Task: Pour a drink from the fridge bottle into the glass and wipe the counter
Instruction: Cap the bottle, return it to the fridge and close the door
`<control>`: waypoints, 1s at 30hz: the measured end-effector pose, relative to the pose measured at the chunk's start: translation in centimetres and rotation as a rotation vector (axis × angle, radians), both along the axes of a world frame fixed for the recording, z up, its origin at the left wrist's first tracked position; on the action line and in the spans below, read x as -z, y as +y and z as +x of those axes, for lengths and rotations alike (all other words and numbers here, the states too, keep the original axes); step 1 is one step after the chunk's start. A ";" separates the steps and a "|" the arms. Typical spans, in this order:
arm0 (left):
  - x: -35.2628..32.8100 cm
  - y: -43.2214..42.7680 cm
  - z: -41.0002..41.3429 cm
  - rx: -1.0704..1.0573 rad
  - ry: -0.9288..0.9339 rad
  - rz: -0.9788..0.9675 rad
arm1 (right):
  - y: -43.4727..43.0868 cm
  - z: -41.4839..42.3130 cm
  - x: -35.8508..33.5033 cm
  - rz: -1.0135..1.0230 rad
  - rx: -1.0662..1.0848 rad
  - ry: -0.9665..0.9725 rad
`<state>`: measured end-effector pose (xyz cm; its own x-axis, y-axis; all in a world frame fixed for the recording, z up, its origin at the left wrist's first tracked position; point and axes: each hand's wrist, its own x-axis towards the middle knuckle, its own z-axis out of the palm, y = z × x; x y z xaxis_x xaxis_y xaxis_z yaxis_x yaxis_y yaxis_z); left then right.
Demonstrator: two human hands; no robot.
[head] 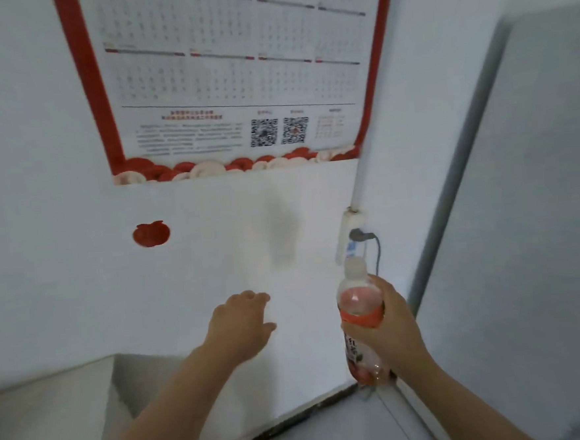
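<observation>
My right hand (390, 326) grips a clear plastic bottle (358, 304) upright around its middle. The bottle has a white cap, a reddish-pink drink inside and an orange label band. My left hand (242, 321) is stretched forward to the left of the bottle, fingers apart, holding nothing, in front of a white wall. No glass and no counter surface with a cloth are in sight.
A red-bordered wall calendar (237, 79) hangs above. A red apple sticker (151, 233) is on the wall at left. A white pipe with a socket and grey cable (358, 235) runs down near the bottle. A grey-white fridge side (523, 238) fills the right. A pale ledge (48, 408) lies lower left.
</observation>
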<state>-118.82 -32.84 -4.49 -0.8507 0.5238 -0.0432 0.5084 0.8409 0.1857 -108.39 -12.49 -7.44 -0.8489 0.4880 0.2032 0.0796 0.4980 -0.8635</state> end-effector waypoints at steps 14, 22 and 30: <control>-1.1 31.0 19.9 0.627 -0.004 0.041 | 21.4 27.8 -1.8 0.026 0.565 0.010; -1.2 43.6 31.8 0.871 -0.007 0.058 | 29.7 41.0 -1.8 0.029 0.836 -0.009; -1.0 53.4 38.5 1.063 -0.006 0.029 | 36.0 47.3 -1.2 0.013 1.016 -0.023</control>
<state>-80.36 20.54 -3.46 0.0446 0.9988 -0.0215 0.9782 -0.0393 0.2038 -61.13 23.46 -6.21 -0.0372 0.9786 0.2024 0.4867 0.1946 -0.8516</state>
